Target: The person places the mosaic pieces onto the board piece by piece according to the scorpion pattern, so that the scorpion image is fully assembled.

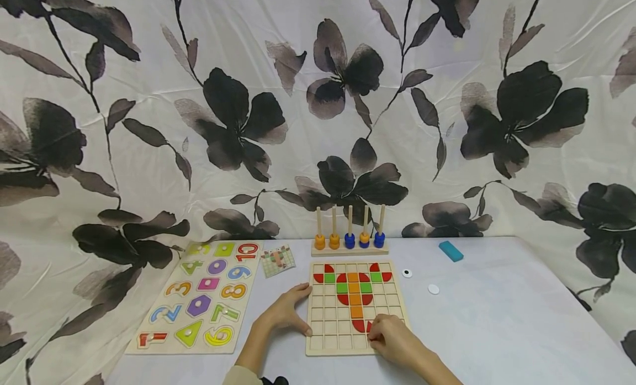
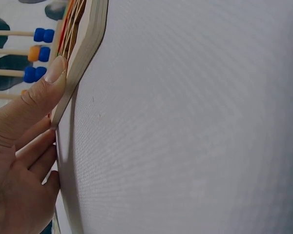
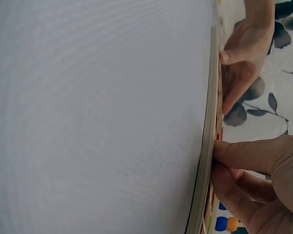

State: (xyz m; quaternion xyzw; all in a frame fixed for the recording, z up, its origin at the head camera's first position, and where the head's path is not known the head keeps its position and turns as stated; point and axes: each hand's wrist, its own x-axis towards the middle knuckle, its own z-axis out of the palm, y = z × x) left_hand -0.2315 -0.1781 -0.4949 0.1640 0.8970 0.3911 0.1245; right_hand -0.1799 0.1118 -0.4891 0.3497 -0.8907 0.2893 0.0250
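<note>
A square wooden grid board lies on the white table, with red quarter-circle, green square and orange square tiles in its upper and middle cells. My left hand rests along the board's left edge, thumb and fingers spread apart. In the left wrist view its thumb touches the board's side. Over the lower right part of the grid, my right hand has its thumb and bent index finger together at a red quarter-circle tile, mostly hidden by the fingertips. Beside that stands another red tile, below the orange column.
A number and shape puzzle board lies left. Behind stand a small pattern card and a peg stand with orange and blue beads. To the right lie a teal block, a googly eye and a white disc.
</note>
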